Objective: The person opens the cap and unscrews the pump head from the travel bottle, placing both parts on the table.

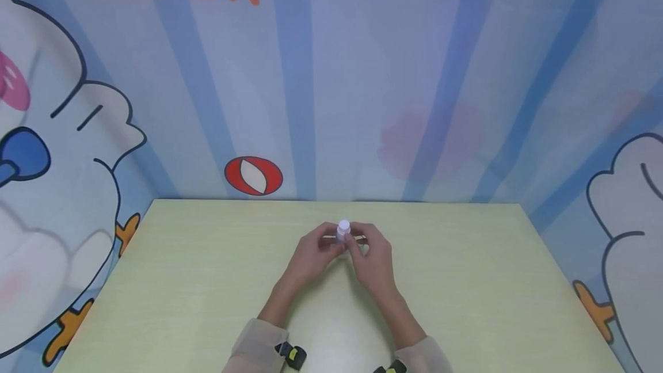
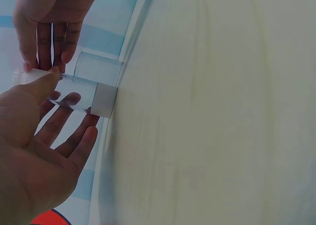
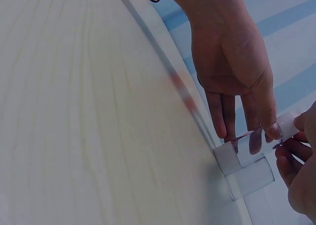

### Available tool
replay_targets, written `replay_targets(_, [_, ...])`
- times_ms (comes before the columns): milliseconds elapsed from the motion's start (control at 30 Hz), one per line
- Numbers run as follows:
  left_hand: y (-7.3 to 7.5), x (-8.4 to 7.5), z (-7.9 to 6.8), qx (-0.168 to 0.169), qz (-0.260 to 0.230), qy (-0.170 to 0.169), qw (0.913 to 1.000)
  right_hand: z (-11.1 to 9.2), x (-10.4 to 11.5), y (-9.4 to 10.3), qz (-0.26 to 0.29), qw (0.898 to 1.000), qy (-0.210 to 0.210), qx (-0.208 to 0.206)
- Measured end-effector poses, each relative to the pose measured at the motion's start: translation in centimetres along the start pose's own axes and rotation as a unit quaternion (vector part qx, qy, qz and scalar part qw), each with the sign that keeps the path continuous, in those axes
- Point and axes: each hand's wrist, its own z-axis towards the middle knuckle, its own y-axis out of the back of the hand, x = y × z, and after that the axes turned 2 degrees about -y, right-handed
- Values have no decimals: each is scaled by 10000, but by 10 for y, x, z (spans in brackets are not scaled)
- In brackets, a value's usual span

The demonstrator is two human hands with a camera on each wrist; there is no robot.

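Note:
A small clear bottle with a white top (image 1: pixel 343 228) and a white band at its base stands upright on the table between my hands. My left hand (image 1: pixel 313 255) holds it near the white upper part, thumb in front and fingers behind. From the other side my right hand (image 1: pixel 374 255) grips the bottle, its thumb against the upper body. In the left wrist view the clear bottle body (image 2: pixel 81 94) shows fingers through it. Right beside the bottle is a short clear cylinder (image 3: pixel 252 178), which neither hand visibly grips. Fingers partly hide the bottle's neck.
The pale wooden table (image 1: pixel 207 281) ends at a striped blue backdrop (image 1: pixel 342 73) just behind the hands. Cartoon figures and a red oval (image 1: pixel 254 175) are printed on the backdrop. Dark wrist devices (image 1: pixel 292 356) sit at both sleeves.

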Motion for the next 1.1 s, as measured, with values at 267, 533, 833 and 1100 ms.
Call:
replay_targets(267, [0, 4, 0, 22, -38, -46, 10000, 0, 1, 0, -142, 9998, 101, 23])
replay_targets(533, [0, 4, 1, 21, -29, -24, 10000, 0, 0, -1, 37, 10000, -37, 16])
replay_targets(833, [5, 3, 0, 173, -29, -88, 9998, 0, 1, 0, 88, 9999, -72, 50])
replay_targets(1100, [9, 7, 1, 252, -252, -220, 9991, 0, 1, 0, 102, 9999, -66, -15])
